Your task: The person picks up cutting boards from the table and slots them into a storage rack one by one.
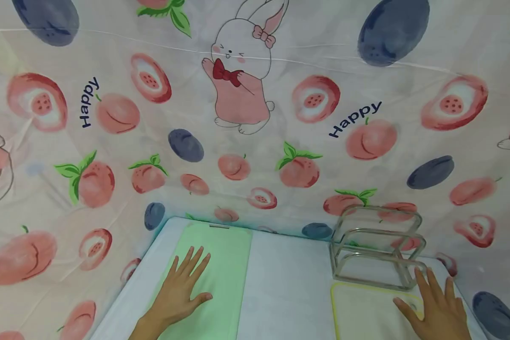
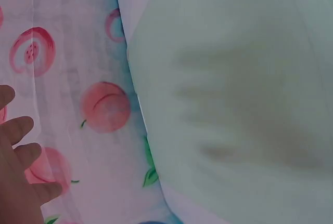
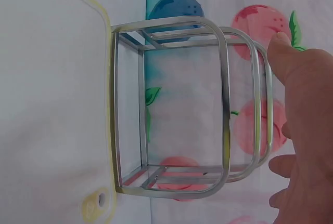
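Observation:
My left hand [image 1: 176, 293] hovers with spread fingers above a pale green board [image 1: 223, 264] that has a slot at its far end. In the left wrist view the hand's soft shadow falls on the green surface. On the right side, my right hand [image 1: 439, 307] is held with fingers apart above a white cutting board [image 1: 365, 311] with a yellow rim and a corner hole. Just behind that board stands a metal rack [image 3: 226, 104] with several upright rounded loops and nothing in its slots. Both hands hold nothing.
A white table [image 1: 286, 283] lies under these things, its bare strip running between the two boards. Fruit-and-rabbit patterned cloth [image 1: 255, 141] rises behind the table and along both sides.

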Demonstrator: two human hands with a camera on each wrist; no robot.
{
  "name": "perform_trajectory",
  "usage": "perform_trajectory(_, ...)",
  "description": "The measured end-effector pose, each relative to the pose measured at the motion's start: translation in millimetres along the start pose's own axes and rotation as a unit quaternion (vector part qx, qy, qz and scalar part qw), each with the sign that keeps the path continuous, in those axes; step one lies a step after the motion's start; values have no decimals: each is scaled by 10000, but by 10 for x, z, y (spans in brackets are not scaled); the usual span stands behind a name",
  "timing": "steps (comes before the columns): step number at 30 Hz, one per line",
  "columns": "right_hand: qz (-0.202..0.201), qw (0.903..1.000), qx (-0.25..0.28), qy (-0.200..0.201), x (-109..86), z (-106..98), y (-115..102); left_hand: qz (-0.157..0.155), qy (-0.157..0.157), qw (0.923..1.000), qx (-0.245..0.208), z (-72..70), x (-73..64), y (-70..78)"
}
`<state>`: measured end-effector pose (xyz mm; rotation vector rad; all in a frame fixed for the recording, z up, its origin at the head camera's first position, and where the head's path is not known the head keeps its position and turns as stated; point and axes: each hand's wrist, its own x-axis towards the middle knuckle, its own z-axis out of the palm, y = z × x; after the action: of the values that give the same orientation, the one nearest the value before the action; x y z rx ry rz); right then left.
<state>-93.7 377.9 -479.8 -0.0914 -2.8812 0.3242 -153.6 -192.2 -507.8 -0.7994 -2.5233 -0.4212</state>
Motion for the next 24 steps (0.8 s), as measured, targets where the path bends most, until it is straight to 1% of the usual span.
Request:
perform_trajectory(3, 103, 9999, 17, -39, 11, 28, 9, 35, -3, 9998, -205, 91, 64, 54)
perform_trajectory(7, 70, 9998, 130, 153, 79, 62, 35, 51, 136, 9987, -483, 225, 155, 141)
perform_trajectory(10, 137, 9993, 223, 266, 120, 87, 69, 82, 287, 9967, -753, 359, 206, 225)
perform_trajectory(14, 523, 9975, 387, 289, 118, 146, 131, 144, 588, 9905, -1233, 539, 289, 359)
perform_trajectory(17, 731, 9946, 556, 476, 137, 201, 176, 213, 808, 9847, -1526, 656, 401, 472)
perform_trajectory(19, 810, 9922, 734, 593, 166, 223, 201, 295, 865, 9818, -1664, 736, 488, 561)
perform_trajectory(21, 960, 9890, 939, 623, 199, 236, 210, 431, 907, 9783, -1813, 818, 584, 658)
perform_trajectory(24, 1354, 9788, 1420, 596, 262, 246, 210, 634, 913, 9722, -2060, 933, 747, 817)
